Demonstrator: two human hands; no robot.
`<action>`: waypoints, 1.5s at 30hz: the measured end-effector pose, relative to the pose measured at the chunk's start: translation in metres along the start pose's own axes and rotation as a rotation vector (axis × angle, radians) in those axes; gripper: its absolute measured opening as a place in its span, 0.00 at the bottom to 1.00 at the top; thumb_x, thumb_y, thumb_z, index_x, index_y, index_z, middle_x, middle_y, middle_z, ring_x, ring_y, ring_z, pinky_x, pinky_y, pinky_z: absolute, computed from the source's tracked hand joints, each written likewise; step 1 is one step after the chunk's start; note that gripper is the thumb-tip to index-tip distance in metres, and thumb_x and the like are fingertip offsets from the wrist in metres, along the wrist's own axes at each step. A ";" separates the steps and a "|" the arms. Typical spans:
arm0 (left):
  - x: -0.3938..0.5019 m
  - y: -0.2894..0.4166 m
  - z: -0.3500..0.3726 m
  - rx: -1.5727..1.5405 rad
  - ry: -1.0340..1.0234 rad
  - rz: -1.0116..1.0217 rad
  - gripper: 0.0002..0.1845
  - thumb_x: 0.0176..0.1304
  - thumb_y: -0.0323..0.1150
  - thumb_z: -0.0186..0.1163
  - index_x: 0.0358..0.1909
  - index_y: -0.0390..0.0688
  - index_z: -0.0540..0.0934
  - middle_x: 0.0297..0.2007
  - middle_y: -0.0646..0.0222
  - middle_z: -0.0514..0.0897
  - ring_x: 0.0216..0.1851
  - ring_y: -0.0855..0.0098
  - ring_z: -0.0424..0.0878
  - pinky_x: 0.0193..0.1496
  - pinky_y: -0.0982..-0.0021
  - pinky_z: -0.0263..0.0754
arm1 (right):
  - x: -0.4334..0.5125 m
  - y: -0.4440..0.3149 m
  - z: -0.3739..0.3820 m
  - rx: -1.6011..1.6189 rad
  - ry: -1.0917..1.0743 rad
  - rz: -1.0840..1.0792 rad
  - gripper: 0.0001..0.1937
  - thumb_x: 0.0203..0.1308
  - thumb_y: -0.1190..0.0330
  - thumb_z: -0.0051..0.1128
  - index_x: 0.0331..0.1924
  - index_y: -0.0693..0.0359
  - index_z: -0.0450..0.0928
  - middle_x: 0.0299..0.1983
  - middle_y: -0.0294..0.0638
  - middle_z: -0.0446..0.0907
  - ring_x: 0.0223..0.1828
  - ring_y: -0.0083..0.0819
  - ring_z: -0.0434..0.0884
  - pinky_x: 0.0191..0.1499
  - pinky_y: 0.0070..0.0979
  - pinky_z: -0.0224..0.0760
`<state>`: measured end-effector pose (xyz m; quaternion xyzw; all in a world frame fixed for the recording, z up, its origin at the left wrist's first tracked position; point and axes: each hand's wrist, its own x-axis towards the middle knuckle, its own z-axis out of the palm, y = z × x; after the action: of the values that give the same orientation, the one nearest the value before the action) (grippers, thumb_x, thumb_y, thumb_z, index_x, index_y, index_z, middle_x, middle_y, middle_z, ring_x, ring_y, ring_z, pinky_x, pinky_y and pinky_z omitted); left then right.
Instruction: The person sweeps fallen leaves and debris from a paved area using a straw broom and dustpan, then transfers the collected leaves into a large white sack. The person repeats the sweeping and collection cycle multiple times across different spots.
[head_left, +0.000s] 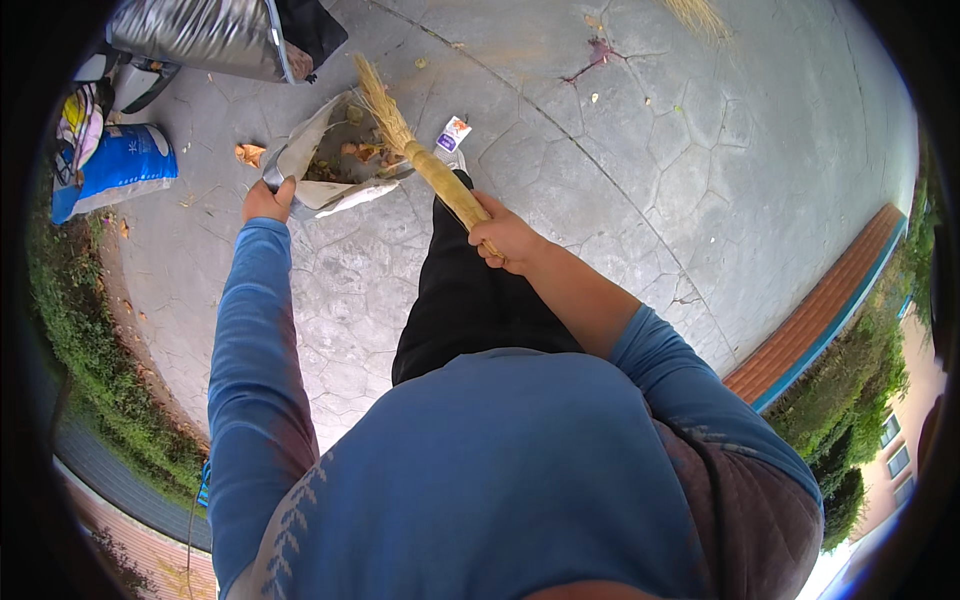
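Note:
My left hand (268, 201) grips the edge of a worn, pale dustpan-like scoop (306, 142) at its near left side. Dry leaves and debris (352, 157) lie inside it. My right hand (510, 232) is closed around the handle of a short straw hand broom (442, 180). The broom slants up and left, its bristles (375, 97) over the scoop's far right side. Just right of the broom rests a small white and purple carton (454, 134), beside the tip of my shoe (450, 159).
A single brown leaf (250, 154) lies left of the scoop on patterned concrete (360, 270). Farther left stand a blue bag (127, 161) and a large silver bag (202, 37). Loose straw bristles (697, 16) show at the top. Hedges (97, 352) border the left; a brick-coloured ledge (817, 300) the right.

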<state>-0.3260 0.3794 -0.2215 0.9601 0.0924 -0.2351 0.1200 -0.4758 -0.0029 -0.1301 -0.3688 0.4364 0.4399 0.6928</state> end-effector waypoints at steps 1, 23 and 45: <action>0.004 -0.003 0.001 -0.090 0.005 0.037 0.34 0.47 0.60 0.58 0.35 0.32 0.80 0.34 0.43 0.82 0.40 0.45 0.80 0.44 0.53 0.72 | -0.016 -0.001 -0.007 -0.058 -0.024 -0.056 0.45 0.46 0.81 0.51 0.72 0.46 0.48 0.30 0.37 0.69 0.17 0.22 0.65 0.14 0.19 0.53; 0.014 -0.009 0.001 -0.073 -0.088 0.102 0.36 0.51 0.62 0.56 0.41 0.35 0.81 0.37 0.47 0.83 0.43 0.50 0.81 0.49 0.59 0.71 | 0.096 0.091 0.043 -0.794 0.283 0.022 0.42 0.43 0.76 0.54 0.68 0.47 0.54 0.23 0.40 0.71 0.15 0.27 0.68 0.13 0.26 0.58; -0.036 -0.162 -0.039 -0.146 -0.221 0.093 0.37 0.49 0.65 0.57 0.33 0.33 0.82 0.32 0.46 0.83 0.37 0.47 0.81 0.43 0.56 0.73 | 0.145 0.128 0.158 -1.213 0.381 -0.012 0.42 0.44 0.74 0.55 0.69 0.49 0.52 0.32 0.51 0.77 0.24 0.39 0.78 0.24 0.32 0.70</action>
<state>-0.3790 0.5406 -0.2010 0.9203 0.0509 -0.3263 0.2099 -0.5170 0.2243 -0.2266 -0.7700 0.2233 0.5315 0.2733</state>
